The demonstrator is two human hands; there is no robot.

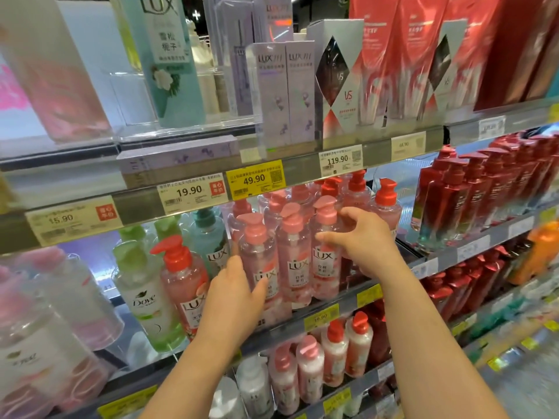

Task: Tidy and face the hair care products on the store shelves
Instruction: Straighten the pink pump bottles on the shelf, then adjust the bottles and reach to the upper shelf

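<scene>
Three clear pink LUX pump bottles stand side by side at the front of the middle shelf (375, 293). My left hand (234, 293) grips the leftmost pink bottle (257, 255) low on its body, thumb across the label. My right hand (364, 237) curls around the right side of the rightmost pink bottle (325, 261), thumb in front near its shoulder. The middle pink bottle (294, 264) stands between them, label facing out. More pink and red-capped bottles stand behind them.
Left of my hands stand a red-capped LUX bottle (184, 282) and a green Dove bottle (145, 297). Dark red pump bottles (472, 192) fill the shelf to the right. Boxed LUX and VS products (338, 83) sit above; small pink and white bottles (311, 367) sit below.
</scene>
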